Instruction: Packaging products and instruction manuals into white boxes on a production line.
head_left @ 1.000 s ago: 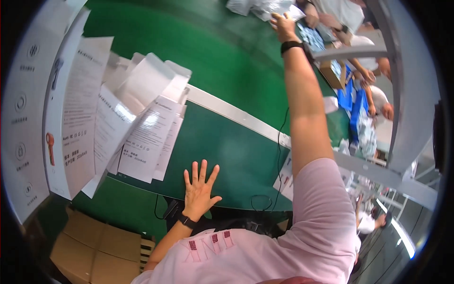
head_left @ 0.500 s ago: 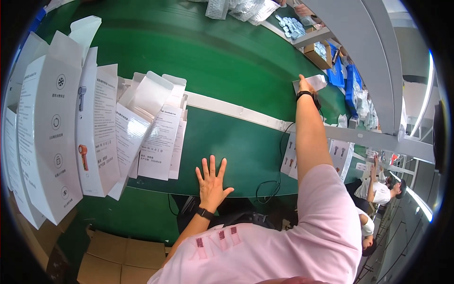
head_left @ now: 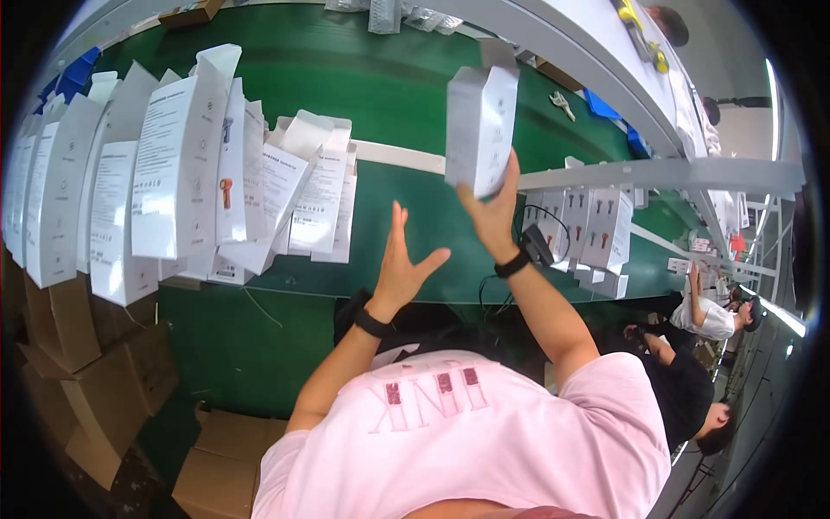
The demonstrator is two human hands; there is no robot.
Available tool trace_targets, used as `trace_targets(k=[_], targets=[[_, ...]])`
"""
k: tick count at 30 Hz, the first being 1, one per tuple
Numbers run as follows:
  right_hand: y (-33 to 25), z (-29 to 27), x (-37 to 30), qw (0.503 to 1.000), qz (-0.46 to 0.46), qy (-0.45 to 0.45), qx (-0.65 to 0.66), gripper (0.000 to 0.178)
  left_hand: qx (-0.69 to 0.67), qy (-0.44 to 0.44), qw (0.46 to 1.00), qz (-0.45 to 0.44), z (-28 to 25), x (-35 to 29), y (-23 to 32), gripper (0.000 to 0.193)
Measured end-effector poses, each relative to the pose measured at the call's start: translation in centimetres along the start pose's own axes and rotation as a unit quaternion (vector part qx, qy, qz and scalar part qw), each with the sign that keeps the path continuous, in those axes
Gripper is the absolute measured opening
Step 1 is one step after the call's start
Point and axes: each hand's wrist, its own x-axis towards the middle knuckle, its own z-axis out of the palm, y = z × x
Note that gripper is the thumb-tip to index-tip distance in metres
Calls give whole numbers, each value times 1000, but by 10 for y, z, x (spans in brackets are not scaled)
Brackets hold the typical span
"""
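A white cardboard box (head_left: pixel 482 130) with its top flap raised stands tilted above the green work surface, gripped at its lower end by my right hand (head_left: pixel 495 208). My left hand (head_left: pixel 405 268) is raised over the table, thumb apart and fingers straight, with nothing in it. To its left, several white printed boxes (head_left: pixel 320 203) with raised flaps stand close together in a long row. A dark device with a cable (head_left: pixel 538 246) is beside my right wrist, partly hidden.
More printed boxes (head_left: pixel 596 227) stand at the right. A grey metal bar (head_left: pixel 674 176) crosses above them. Beyond the white rail lies a green belt (head_left: pixel 294 73) with bubble-wrapped items (head_left: pixel 389 16) at its far side. Open brown cartons (head_left: pixel 220 454) sit lower left. Co-workers (head_left: pixel 713 316) are at the right.
My right hand has drawn back from the far right and lifted the white box toward the middle. My left hand has come up off the table and turned edge-on. The view has shifted.
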Motion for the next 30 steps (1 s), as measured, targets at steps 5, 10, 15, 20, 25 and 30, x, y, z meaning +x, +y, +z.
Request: trace_targets(k=[5,10,15,20,25,30], targets=[[-33,-37,-75,981,-151,-122,-9,95,-32,0,995,96,-2,13,73,95],[-76,-63,-70,871,146,-125,453,52,36,-43,928,368,1,2,102,74],[-165,-77,-44,849,372,-90,365,52,61,-16,928,367,3,-10,134,80],[-71,-94,-78,966,22,-189,176,62,28,-2,946,323,-3,-12,139,96],[-82,-86,-88,977,9,-169,128,71,120,-21,947,297,-23,-29,127,109],[-84,-69,-99,824,297,-390,283,61,-174,-33,984,-37,-10,-39,82,96]])
